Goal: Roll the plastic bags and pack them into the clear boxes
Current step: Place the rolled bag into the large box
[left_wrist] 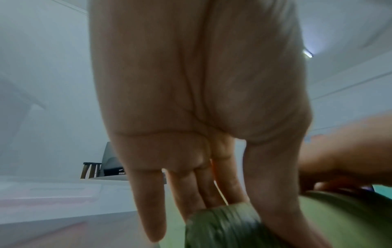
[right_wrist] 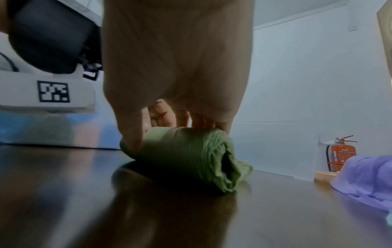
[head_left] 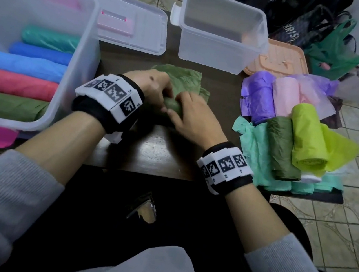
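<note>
An olive-green plastic bag [head_left: 183, 79] lies on the dark table [head_left: 148, 154], its near end wound into a roll [head_left: 173, 107]. My left hand [head_left: 157, 90] holds the roll's left end [left_wrist: 222, 224] between thumb and fingers. My right hand [head_left: 187, 111] grips the right part of the roll [right_wrist: 186, 151], thumb on the near side, fingers curled over the far side. The clear box [head_left: 90, 38] at left holds several rolled bags in green, blue, red and olive. A second clear box [head_left: 211, 52] stands empty at the back.
A clear lid [head_left: 140, 29] with a pink latch lies behind the left box, a peach lid [head_left: 281, 58] beside the empty one. At right is a pile of bags: purple [head_left: 260, 94], pink [head_left: 287, 93], lime [head_left: 307, 135], dark green [head_left: 283, 150], mint [head_left: 254, 151]. Tiled floor lies beyond the table.
</note>
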